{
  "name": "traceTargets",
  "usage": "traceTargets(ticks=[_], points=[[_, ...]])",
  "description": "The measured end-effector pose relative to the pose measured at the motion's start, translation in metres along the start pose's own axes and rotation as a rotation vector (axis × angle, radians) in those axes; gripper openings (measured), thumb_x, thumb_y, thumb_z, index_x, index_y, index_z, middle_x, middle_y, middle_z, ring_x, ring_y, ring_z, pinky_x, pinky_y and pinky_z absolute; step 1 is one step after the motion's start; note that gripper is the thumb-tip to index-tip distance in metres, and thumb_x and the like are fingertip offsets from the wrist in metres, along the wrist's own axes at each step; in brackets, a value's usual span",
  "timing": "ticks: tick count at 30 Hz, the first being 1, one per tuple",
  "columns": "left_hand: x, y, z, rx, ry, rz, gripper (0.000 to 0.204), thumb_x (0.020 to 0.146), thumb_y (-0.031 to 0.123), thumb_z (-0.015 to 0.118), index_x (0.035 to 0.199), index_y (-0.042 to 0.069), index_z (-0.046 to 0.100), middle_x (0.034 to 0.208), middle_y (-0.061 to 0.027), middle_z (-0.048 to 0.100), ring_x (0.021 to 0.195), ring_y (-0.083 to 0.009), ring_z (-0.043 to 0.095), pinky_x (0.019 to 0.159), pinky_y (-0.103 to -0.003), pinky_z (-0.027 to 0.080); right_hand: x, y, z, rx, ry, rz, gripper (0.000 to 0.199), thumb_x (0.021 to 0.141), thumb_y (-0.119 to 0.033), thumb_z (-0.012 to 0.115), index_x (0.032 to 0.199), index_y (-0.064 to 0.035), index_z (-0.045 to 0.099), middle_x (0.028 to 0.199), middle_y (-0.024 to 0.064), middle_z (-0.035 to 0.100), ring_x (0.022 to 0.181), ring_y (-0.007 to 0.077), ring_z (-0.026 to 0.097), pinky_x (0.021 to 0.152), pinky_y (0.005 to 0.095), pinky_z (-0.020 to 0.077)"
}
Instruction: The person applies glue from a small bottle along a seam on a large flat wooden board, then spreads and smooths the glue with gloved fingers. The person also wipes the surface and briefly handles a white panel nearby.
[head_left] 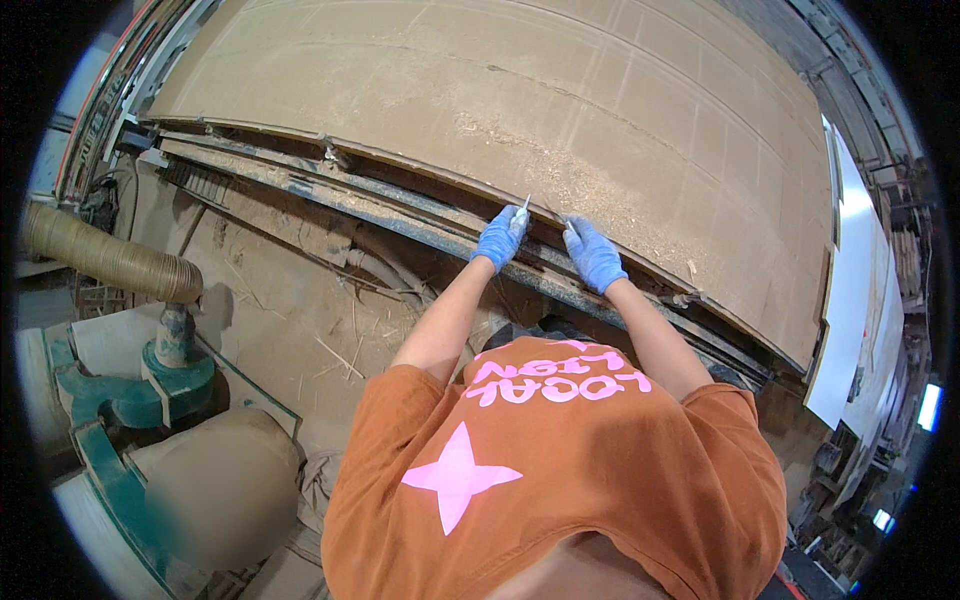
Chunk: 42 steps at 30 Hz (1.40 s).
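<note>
Both of my hands wear blue gloves and are held close together at the near edge of a large brown board point(400, 85). My left hand point(500, 238) is closed on a slim, pale, pointed piece point(525, 204) that sticks up past the fingertips; its exact kind is too small to tell. Just to the right, my right hand point(596, 258) has its fingers pinched together at the board's edge. Something thin and greyish shows at those fingertips, too small to name. Pale wood shavings point(590, 190) lie scattered on the board just beyond my hands.
Beneath the board's near edge runs a dusty metal rail point(340, 200). At the left stand a ribbed tan hose point(115, 255) and a green machine point(180, 385) with a rounded, dusty drum. White sheets point(850, 290) stand along the right side. Sawdust and splinters cover the floor point(290, 310).
</note>
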<state>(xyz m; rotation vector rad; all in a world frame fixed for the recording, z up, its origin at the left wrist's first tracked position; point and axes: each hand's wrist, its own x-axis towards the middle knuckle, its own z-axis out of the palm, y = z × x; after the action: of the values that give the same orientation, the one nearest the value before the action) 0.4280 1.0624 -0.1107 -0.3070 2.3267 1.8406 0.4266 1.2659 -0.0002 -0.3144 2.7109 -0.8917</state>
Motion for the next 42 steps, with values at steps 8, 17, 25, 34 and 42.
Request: traceTargets(ticks=[8, 17, 25, 34, 42], points=[[-0.004, 0.01, 0.0, 0.148, 0.11, 0.034, 0.041, 0.096, 0.039, 0.048, 0.113, 0.004, 0.059, 0.103, -0.0229, 0.065, 0.093, -0.0386, 0.061, 0.082, -0.043, 0.048, -0.002, -0.006, 0.01, -0.168, -0.001, -0.046, 0.04, 0.089, -0.033, 0.058, 0.124, -0.0146, 0.056, 0.111, 0.0161, 0.065, 0.1, 0.0351, 0.063, 0.085, 0.0425, 0.0498], [0.012, -0.018, -0.008, 0.226, 0.091, 0.071, 0.052, 0.096, 0.043, 0.049, 0.12, -0.003, 0.056, 0.113, -0.019, 0.062, 0.104, -0.028, 0.056, 0.09, -0.037, 0.045, -0.005, -0.027, -0.002, -0.445, -0.001, -0.086, 0.038, 0.091, -0.035, 0.052, 0.128, -0.0285, 0.053, 0.093, 0.0113, 0.068, 0.086, 0.031, 0.066, 0.072, 0.05, 0.0493], [0.014, -0.017, -0.008, 0.124, -0.002, -0.037, 0.051, 0.098, 0.039, 0.049, 0.127, -0.002, 0.052, 0.118, -0.0199, 0.062, 0.107, -0.0272, 0.059, 0.093, -0.035, 0.044, -0.005, -0.023, 0.006, -0.452, 0.033, -0.032, 0.038, 0.091, -0.036, 0.051, 0.127, -0.0269, 0.051, 0.089, 0.0125, 0.066, 0.085, 0.0312, 0.066, 0.074, 0.053, 0.0455], [0.012, -0.015, -0.008, -0.085, -0.066, -0.07, 0.038, 0.1, 0.033, 0.051, 0.121, 0.001, 0.055, 0.093, 0.0, 0.056, 0.08, -0.0084, 0.047, 0.072, -0.025, 0.044, 0.012, -0.033, 0.018, -0.385, 0.016, 0.029, 0.03, 0.093, -0.032, 0.047, 0.121, -0.0249, 0.053, 0.095, 0.0132, 0.067, 0.089, 0.0317, 0.068, 0.072, 0.0518, 0.0465], [-0.016, 0.019, -0.008, -0.078, -0.049, 0.086, 0.027, 0.1, 0.032, 0.049, 0.108, 0.007, 0.057, 0.083, 0.0053, 0.05, 0.07, -0.0045, 0.04, 0.061, -0.021, 0.038, -0.004, -0.013, -0.007, -0.259, 0.034, 0.033, 0.036, 0.093, -0.04, 0.048, 0.125, -0.0236, 0.053, 0.098, 0.0133, 0.067, 0.088, 0.033, 0.067, 0.074, 0.0512, 0.0491]])
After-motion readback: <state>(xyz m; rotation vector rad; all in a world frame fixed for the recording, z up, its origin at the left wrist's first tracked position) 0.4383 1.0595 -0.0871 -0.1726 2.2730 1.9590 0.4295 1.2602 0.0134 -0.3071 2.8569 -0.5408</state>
